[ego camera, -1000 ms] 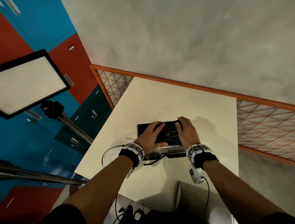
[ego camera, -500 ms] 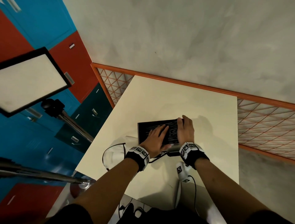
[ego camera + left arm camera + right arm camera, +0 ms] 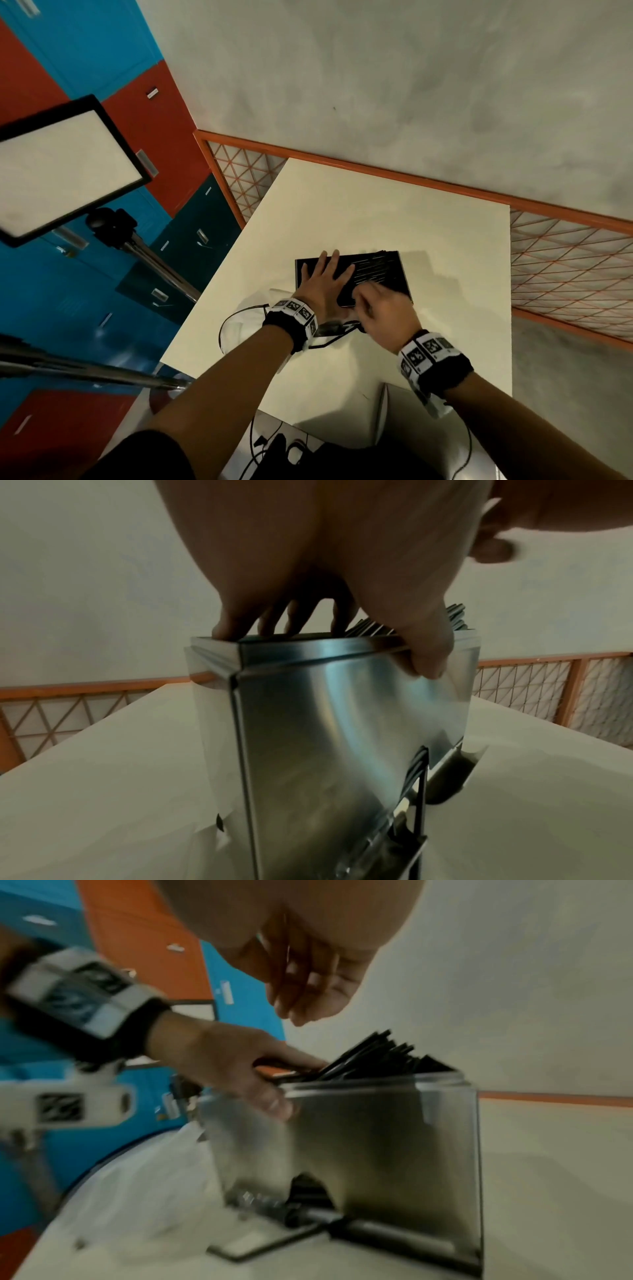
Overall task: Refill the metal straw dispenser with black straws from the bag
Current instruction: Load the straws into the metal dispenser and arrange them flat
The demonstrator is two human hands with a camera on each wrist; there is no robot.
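The metal straw dispenser [image 3: 352, 281] stands on the cream worktop [image 3: 376, 212], and everything else is placed from it. Nearest the person, on the dispenser's near side, the right hand [image 3: 383, 310] hangs just above the near rim; in the right wrist view its fingers [image 3: 308, 988] droop loosely curled over the open top and hold nothing, though the blur there makes it hard to say whether any fingertip brushes a straw. At the dispenser's near left, partly under the left wrist, a clear plastic bag [image 3: 137, 1177] lies crumpled on the worktop, touching the dispenser's foot. A black cable [image 3: 233, 318] loops on the worktop beside the bag.

The left hand [image 3: 325, 281] lies over the left part of the dispenser's open top, its grip spread: straight fingers [image 3: 240, 620] reach down onto the contents inside, while the thumb [image 3: 428, 653] hooks over the near rim and presses on the steel front wall. The black straws [image 3: 373, 270] fill the dispenser, lying lengthwise across it; to the right of the left hand a few stick up above the rim, tilted. More straws show in the dispensing slot at the dispenser's foot.

Beyond the dispenser an orange-framed mesh panel [image 3: 565, 267] runs along the worktop's far edge, and a grey wall [image 3: 411, 85] rises behind it.
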